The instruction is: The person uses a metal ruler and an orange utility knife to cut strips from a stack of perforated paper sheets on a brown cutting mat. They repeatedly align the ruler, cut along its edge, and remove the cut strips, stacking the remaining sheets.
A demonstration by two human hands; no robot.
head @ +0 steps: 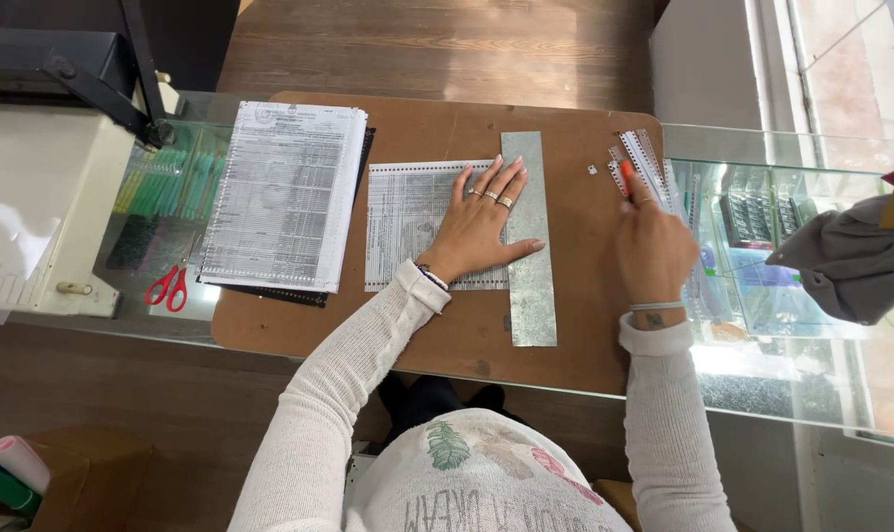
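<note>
Glass counter (782, 384) spans the frame, brown board (407, 330) centred on it. Upper left of the board: thick stack of printed sheets (284, 192), punched holes down its left edge, black cover under it. Centre: single printed sheet (407, 227), dense table print, hole row along its bottom edge. Long grey metal straightedge (531, 266) lies vertically over that sheet's right edge, dull and scuffed. Left hand (481, 227) is flat, fingers spread, pressing sheet and straightedge, rings on several fingers. Right hand (652, 246) at right of centre, fingers curled around an orange-handled cutter (625, 179), tip near a bundle of white comb strips (649, 167). Red scissors (169, 288) at left edge on the glass.
</note>
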